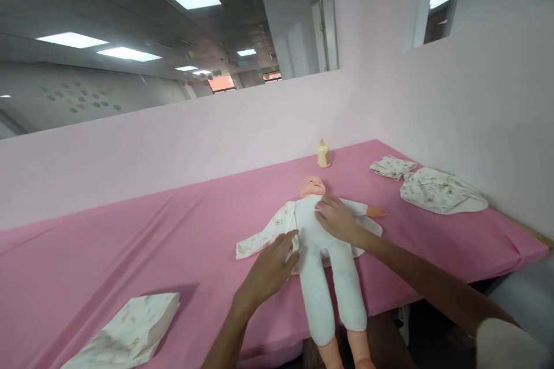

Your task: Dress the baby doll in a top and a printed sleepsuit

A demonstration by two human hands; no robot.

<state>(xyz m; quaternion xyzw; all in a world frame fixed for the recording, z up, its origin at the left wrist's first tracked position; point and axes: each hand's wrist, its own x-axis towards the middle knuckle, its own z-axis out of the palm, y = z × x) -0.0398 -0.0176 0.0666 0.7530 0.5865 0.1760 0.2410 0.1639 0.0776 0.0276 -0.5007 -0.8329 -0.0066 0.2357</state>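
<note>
A baby doll [318, 230] in a white body suit lies on its back, its bare feet over the table's near edge. Under it spreads a white patterned baby shirt [277, 222], one sleeve laid out flat to the left. The doll's arm on the right side stretches outward, its hand bare. My right hand [337, 220] rests on the upper chest with fingers slightly bent and apart. Beside the doll's waist, my left hand [272, 264] has its thumb and index finger apart, close to the shirt's edge. Neither hand visibly holds anything.
The table has a pink cover [208, 242]. A folded patterned garment [130, 326] lies at the front left. Near the back wall stands a yellowish pump bottle [324, 155]. Folded patterned cloth [393, 166] and another patterned cloth item [439, 191] lie by the right wall.
</note>
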